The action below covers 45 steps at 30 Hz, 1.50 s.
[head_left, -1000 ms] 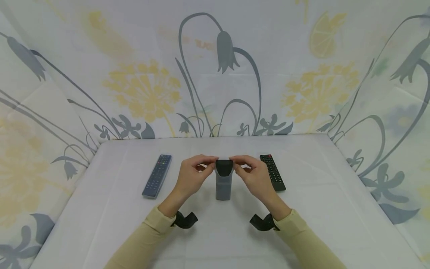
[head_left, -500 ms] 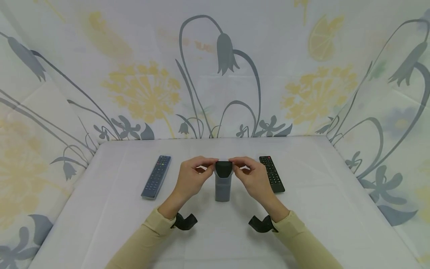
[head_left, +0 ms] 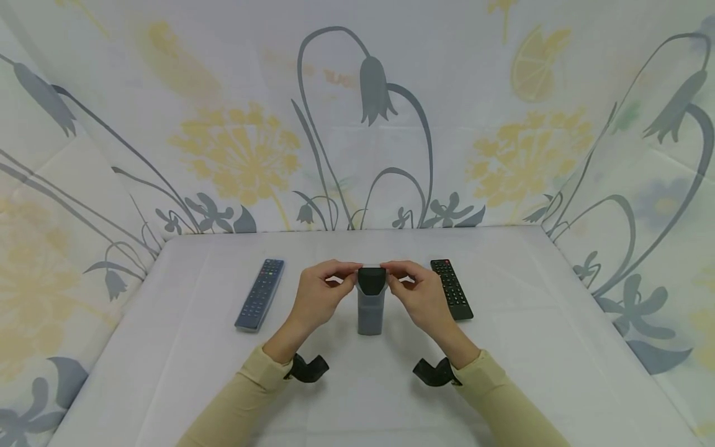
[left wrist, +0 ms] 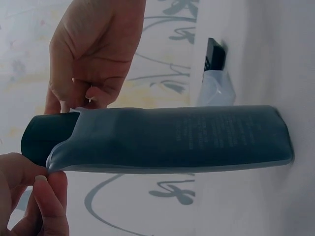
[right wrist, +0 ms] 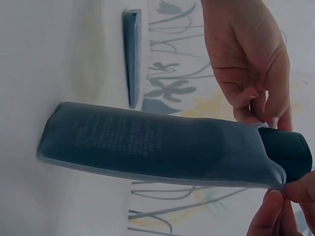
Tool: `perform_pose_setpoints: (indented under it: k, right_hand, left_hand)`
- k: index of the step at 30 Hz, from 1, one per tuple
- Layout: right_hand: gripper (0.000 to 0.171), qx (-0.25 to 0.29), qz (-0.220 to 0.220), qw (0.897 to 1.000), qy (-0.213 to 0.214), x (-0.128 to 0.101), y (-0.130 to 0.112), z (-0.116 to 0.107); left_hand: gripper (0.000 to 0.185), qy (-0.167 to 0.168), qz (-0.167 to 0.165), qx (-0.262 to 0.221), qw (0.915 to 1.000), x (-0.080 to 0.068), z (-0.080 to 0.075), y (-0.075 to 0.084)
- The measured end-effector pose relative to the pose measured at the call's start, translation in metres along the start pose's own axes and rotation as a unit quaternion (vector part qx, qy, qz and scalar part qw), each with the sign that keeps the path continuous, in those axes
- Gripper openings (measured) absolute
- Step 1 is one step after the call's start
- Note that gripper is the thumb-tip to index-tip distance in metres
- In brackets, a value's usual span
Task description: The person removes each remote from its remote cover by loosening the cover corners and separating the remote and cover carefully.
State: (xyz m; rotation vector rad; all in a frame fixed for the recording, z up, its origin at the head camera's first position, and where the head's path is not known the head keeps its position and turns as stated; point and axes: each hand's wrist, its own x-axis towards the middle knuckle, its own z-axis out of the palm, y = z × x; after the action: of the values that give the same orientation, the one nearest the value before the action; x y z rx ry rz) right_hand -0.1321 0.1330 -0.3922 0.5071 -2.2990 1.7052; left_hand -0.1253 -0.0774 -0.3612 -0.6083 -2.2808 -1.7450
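While both hands, left hand (head_left: 319,297) and right hand (head_left: 420,297), pinch the silicone sleeve (head_left: 370,310) rim, stretch evenly over the upright remote (head_left: 372,279).

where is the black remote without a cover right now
In the head view the bare black remote lies flat on the white table, just right of the right hand and the sleeved remote both hands pinch upright.

- This looks like a small staged recording booth, not a lived-in room.
- A white-covered table (head_left: 167,385) fills the lower half of the frame.
- A floral printed cloth (head_left: 240,143) closes the back and both sides.
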Motion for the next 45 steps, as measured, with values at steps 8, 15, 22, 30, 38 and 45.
perform_pose_setpoints:
  k: [8, 15, 22, 30, 38, 45]
  right_hand:
    - [0.023, -0.003, -0.001, 1.000, 0.001, -0.001, -0.001, 0.000]
    - [0.023, -0.003, -0.010, 1.000, 0.003, -0.001, -0.001, 0.000]
    - [0.022, -0.001, -0.005, 1.000, 0.003, -0.001, 0.000, 0.000]
    - [0.021, -0.006, -0.006, 1.000, 0.005, -0.001, 0.001, 0.000]
    - [0.018, -0.010, 0.001, 1.000, 0.006, -0.001, 0.004, 0.001]
    - [0.016, -0.018, 0.021, 1.000, -0.004, -0.004, 0.008, 0.002]
  left_hand:
    - [0.020, -0.004, 0.000, 0.002, 1.0000, 0.000, -0.001, 0.007]
    - [0.020, -0.001, 0.004, 0.009, 1.0000, 0.000, -0.001, 0.007]
    - [0.019, -0.007, 0.000, 0.015, 0.9999, 0.002, -0.001, 0.006]
    - [0.020, -0.004, -0.005, 0.008, 1.0000, 0.006, 0.004, -0.031]
    - [0.018, 0.004, 0.013, 0.004, 0.9999, 0.004, 0.006, -0.039]
    - [0.017, 0.001, 0.014, 0.018, 0.9997, -0.001, 0.006, -0.045]
